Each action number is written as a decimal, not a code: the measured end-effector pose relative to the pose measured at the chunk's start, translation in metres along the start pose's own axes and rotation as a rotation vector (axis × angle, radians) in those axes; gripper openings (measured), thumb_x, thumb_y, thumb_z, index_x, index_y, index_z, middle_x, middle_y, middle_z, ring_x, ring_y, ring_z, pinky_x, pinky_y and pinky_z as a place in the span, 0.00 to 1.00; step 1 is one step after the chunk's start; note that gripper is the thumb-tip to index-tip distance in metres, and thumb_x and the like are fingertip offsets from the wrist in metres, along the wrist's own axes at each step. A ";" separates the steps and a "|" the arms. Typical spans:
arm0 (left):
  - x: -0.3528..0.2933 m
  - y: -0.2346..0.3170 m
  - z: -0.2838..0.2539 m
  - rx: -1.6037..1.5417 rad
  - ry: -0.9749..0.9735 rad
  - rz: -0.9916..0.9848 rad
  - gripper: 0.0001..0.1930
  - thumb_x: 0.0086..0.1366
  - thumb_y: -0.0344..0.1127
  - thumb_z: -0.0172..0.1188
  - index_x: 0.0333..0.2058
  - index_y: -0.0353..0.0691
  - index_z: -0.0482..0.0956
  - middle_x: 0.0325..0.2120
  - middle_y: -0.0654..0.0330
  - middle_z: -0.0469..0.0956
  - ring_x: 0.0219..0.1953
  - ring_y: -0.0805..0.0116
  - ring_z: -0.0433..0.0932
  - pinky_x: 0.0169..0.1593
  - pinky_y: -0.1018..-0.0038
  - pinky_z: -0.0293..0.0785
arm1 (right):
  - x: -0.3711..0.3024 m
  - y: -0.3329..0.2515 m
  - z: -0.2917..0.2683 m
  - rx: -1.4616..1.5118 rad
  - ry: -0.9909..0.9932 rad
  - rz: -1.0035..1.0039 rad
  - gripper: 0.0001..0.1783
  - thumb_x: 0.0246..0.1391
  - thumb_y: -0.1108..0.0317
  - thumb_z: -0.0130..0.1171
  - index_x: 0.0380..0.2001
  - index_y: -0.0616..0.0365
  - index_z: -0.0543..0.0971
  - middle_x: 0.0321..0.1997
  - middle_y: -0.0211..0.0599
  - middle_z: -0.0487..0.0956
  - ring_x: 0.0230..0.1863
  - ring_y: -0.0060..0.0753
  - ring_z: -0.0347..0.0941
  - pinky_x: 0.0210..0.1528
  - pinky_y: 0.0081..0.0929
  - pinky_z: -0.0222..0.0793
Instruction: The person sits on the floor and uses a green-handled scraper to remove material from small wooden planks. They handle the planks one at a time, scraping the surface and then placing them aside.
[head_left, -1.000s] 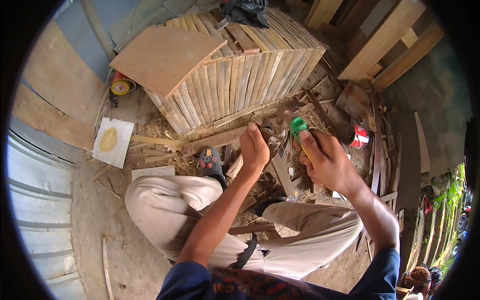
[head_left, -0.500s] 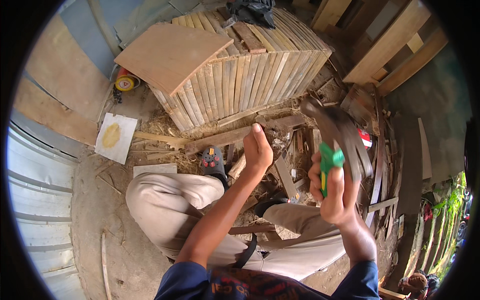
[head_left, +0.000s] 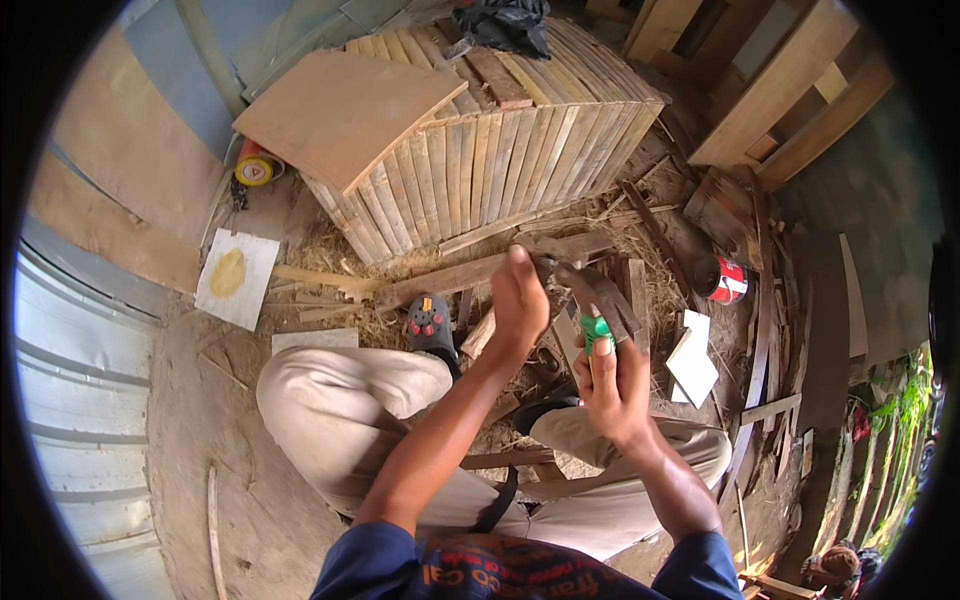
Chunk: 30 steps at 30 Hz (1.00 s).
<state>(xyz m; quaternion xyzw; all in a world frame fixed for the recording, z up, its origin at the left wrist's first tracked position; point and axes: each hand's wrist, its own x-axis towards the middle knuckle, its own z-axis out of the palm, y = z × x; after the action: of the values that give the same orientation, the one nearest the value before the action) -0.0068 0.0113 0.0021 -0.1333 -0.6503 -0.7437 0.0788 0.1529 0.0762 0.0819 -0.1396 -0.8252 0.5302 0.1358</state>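
My right hand [head_left: 615, 395] is closed round the green grip [head_left: 596, 328] of a claw hammer. The hammer's dark head [head_left: 600, 298] slants across the view, just right of my left hand. My left hand [head_left: 520, 300] is closed with its thumb on top, level with the hammer head and close beside it. A dark, rough piece [head_left: 543, 266] shows at its fingers, partly covered by the hammer head; I cannot tell what it is. Both hands are in front of me, above the scrap wood between my legs.
A slatted wooden structure [head_left: 480, 180] stands ahead, with a plywood sheet [head_left: 350, 110] and black plastic bag [head_left: 505, 25] on top. Wood planks [head_left: 440, 283] and straw litter the ground. A red can [head_left: 727, 281] and white pieces [head_left: 693, 362] lie right. A stained white sheet [head_left: 236, 277] lies left.
My right hand has swung the hammer down and leftward, bringing its head next to my left hand. My left hand stays nearly in place. The can and white pieces at right are now uncovered.
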 end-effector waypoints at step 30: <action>-0.004 -0.003 0.004 0.067 0.018 -0.024 0.31 0.77 0.53 0.33 0.25 0.30 0.66 0.13 0.52 0.63 0.19 0.65 0.61 0.25 0.60 0.56 | 0.009 -0.065 -0.022 0.039 -0.077 -0.107 0.15 0.64 0.64 0.51 0.38 0.68 0.74 0.20 0.35 0.74 0.19 0.26 0.69 0.22 0.30 0.65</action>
<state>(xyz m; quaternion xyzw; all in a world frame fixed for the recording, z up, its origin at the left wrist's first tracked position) -0.0034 0.0154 -0.0011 -0.1162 -0.6756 -0.7236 0.0798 0.1477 0.0721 0.1507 -0.0721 -0.8257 0.5430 0.1350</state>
